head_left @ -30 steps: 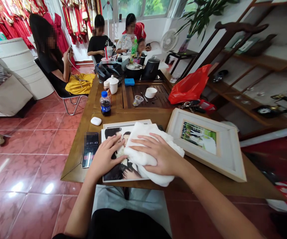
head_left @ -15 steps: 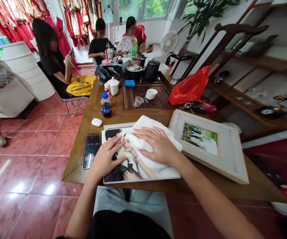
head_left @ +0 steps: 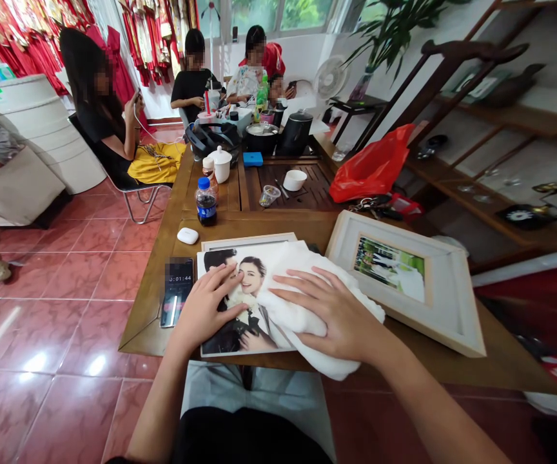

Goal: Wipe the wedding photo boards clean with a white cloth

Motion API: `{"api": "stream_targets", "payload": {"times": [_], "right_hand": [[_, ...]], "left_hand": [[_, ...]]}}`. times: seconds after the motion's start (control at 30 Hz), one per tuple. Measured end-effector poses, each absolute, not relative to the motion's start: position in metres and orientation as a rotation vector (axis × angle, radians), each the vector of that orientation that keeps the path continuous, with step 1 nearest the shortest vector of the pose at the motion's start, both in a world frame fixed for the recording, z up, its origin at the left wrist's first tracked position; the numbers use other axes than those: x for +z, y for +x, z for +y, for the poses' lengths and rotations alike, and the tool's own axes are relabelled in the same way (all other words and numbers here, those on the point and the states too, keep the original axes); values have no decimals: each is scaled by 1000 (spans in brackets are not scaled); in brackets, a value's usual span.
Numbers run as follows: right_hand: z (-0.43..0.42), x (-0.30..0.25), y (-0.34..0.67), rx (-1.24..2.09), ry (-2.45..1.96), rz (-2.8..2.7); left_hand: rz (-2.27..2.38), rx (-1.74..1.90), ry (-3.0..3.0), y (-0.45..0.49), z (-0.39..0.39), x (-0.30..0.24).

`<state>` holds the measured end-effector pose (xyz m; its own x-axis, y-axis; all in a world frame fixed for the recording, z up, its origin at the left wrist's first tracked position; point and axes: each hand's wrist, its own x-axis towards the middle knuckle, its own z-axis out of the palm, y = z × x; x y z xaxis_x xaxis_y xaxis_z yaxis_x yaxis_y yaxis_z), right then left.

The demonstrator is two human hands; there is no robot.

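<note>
A large photo print [head_left: 244, 283] of a couple lies flat at the near edge of the wooden table [head_left: 162, 245]. My left hand [head_left: 205, 306] rests on its left part, fingers spread and flat. My right hand [head_left: 334, 316] presses a folded white cloth [head_left: 302, 277] onto the right side of the print, fingers stretched out over the cloth. The cloth hides the right half of the picture. A white picture frame [head_left: 447, 303] with a small outdoor photo lies just right of the cloth.
A phone [head_left: 176, 290] showing a timer and a white earbud case [head_left: 187, 235] lie left of the print. Farther back stand a cola bottle [head_left: 205, 201], a white teapot [head_left: 221, 163], a red bag [head_left: 370, 167] and a tea tray. Several people sit beyond the table.
My right hand has slid the cloth down and to the right across the print, uncovering more of the faces. The left hand has stayed in place.
</note>
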<state>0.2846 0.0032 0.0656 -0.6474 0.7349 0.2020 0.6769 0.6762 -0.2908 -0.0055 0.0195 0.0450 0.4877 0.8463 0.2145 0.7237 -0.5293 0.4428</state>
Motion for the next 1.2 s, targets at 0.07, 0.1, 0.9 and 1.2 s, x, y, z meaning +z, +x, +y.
{"api": "stream_targets", "payload": {"times": [0.07,0.1,0.9,1.2], "right_hand": [[12,66,284,252,-1153,-2566],[18,66,283,241,-1168,-2552],[5,60,289,182,-1210,-2511],[-2,68,282,276,-1102,-2619]], "left_hand": [[1325,599,2441,-6,19,45],[1325,603,2439,-6,19,45],[1363,580,2430,-4,17,48],[1345,566,2447,-4,17,49]]}}
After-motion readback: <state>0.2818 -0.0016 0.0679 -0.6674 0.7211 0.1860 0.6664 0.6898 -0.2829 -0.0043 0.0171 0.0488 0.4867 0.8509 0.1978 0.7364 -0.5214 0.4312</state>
